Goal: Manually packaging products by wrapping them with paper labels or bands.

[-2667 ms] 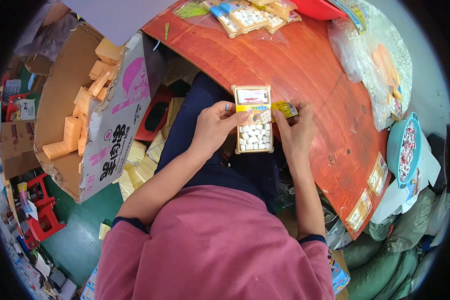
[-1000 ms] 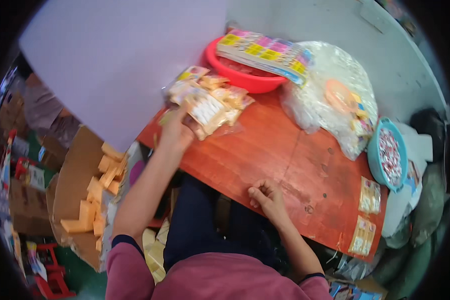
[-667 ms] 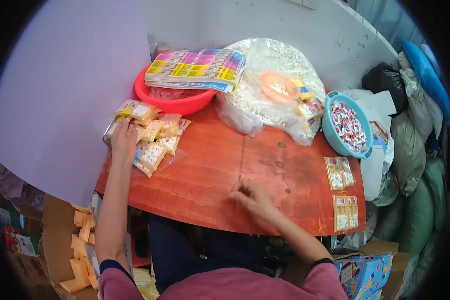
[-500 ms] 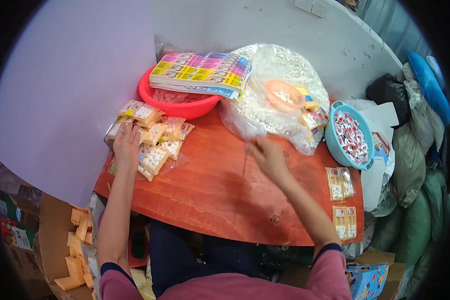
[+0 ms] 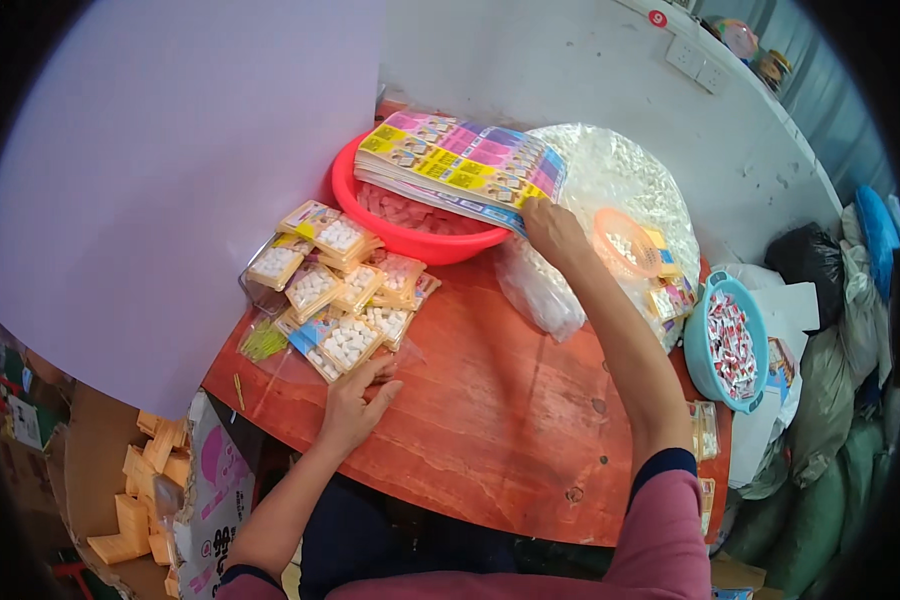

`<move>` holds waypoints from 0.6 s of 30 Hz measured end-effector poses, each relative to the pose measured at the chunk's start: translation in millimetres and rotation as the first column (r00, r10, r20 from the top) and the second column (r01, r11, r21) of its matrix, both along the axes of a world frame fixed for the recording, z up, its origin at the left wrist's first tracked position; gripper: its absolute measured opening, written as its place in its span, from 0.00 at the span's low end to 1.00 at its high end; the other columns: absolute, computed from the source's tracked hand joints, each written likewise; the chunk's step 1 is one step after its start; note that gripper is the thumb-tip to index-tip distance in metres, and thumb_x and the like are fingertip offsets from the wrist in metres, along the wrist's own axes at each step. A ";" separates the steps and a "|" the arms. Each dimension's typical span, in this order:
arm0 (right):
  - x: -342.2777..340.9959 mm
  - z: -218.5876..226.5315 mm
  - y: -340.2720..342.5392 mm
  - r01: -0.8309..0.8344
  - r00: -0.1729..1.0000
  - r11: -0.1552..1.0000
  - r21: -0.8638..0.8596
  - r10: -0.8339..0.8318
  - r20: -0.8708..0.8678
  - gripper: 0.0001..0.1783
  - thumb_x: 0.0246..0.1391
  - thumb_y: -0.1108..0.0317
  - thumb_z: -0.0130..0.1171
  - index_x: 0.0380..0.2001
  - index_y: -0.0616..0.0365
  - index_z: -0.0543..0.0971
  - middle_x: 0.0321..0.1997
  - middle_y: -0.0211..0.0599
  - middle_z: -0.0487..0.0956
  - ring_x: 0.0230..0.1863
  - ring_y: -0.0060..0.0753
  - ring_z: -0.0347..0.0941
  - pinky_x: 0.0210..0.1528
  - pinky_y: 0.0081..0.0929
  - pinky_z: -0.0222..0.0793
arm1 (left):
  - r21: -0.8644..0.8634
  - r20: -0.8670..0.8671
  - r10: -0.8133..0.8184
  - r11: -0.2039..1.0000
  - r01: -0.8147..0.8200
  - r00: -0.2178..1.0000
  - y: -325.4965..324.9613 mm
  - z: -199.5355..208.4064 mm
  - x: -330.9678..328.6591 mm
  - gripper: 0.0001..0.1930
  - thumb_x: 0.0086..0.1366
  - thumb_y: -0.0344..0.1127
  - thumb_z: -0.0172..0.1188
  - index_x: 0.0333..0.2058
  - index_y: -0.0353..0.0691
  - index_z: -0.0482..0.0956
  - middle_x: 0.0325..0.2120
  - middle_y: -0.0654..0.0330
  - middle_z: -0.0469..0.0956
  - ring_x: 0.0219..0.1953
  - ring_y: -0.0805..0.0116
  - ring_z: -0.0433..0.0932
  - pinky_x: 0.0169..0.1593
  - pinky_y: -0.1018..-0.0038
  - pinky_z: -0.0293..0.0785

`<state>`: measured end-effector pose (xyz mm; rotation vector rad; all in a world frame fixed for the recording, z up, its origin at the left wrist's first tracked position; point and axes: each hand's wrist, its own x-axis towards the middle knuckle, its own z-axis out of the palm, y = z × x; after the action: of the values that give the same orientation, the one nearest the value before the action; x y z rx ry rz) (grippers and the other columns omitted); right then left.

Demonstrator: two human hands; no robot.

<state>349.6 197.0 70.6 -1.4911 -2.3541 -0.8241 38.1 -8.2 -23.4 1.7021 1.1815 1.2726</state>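
Observation:
My right hand [image 5: 555, 230] reaches across the table to the near right corner of a thick stack of colourful printed sheets [image 5: 455, 160]. Its fingers are closed on that corner, though the fingertips are partly hidden. The sheets lie over a red basin [image 5: 420, 245] holding pink packets. At the table's left, my left hand [image 5: 353, 408] lies low beside a pile of small yellow trays [image 5: 348, 342] filled with white pieces; its fingers are loosely apart and hold nothing.
Behind the right arm, a large round mass of white pieces [image 5: 642, 170] under plastic carries an orange basket [image 5: 625, 243]. A blue basin of small packets [image 5: 732, 345] stands at the right edge. Left and below, a carton holds yellow trays [image 5: 145, 480]. Sacks [image 5: 820, 350] crowd the right.
My right hand has gone up to the corner of the printed sheets. My left hand has come off the tray pile toward the near table edge. The view has shifted.

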 end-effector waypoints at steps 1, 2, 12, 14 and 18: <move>-5.4 5.5 -2.4 0.027 0.998 0.997 -0.078 -0.023 0.057 0.08 0.50 0.70 0.46 0.27 0.63 0.72 0.26 0.47 0.77 0.29 0.44 0.77 0.28 0.36 0.73 | -0.005 0.005 0.008 1.000 -0.008 1.000 -0.5 -0.9 -3.3 0.15 0.55 0.28 0.62 0.43 0.33 0.75 0.34 0.55 0.80 0.37 0.69 0.79 0.38 0.76 0.75; -11.6 11.5 -4.2 0.060 0.992 0.987 -0.152 -0.042 0.116 0.08 0.51 0.70 0.45 0.29 0.64 0.71 0.25 0.47 0.77 0.28 0.46 0.77 0.28 0.38 0.72 | 0.027 -0.045 -0.007 1.000 0.008 0.999 -0.6 -1.2 -6.6 0.15 0.55 0.29 0.62 0.43 0.33 0.75 0.34 0.55 0.79 0.36 0.68 0.79 0.38 0.75 0.75; -27.8 71.3 -17.1 0.247 0.969 0.941 -0.230 -0.238 0.066 0.14 0.49 0.56 0.53 0.20 0.54 0.78 0.24 0.36 0.79 0.27 0.42 0.76 0.27 0.41 0.70 | 0.086 -0.062 -0.055 0.994 0.060 0.997 -3.0 -3.9 -9.2 0.13 0.57 0.30 0.60 0.41 0.34 0.75 0.33 0.55 0.78 0.34 0.64 0.79 0.37 0.73 0.74; -30.3 72.5 -29.8 0.280 0.958 0.955 -0.097 -0.272 0.089 0.14 0.50 0.56 0.54 0.21 0.54 0.76 0.24 0.33 0.79 0.26 0.39 0.76 0.25 0.38 0.69 | 0.086 -0.065 -0.065 0.994 0.071 0.996 -2.3 -4.0 -10.3 0.13 0.58 0.31 0.60 0.41 0.34 0.75 0.33 0.54 0.78 0.35 0.65 0.79 0.37 0.73 0.74; -46.3 65.8 -117.0 -0.099 0.994 0.940 0.326 0.082 0.067 0.08 0.48 0.66 0.56 0.20 0.52 0.69 0.17 0.33 0.73 0.19 0.34 0.72 0.17 0.31 0.63 | 0.143 -0.039 -0.090 0.985 0.095 0.995 -0.5 -14.2 -13.4 0.15 0.59 0.34 0.59 0.43 0.34 0.74 0.35 0.54 0.78 0.36 0.67 0.78 0.37 0.74 0.75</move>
<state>303.3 80.0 136.3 -1.2286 -2.1657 -1.1771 24.8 -8.7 -37.6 1.8666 1.0372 1.3049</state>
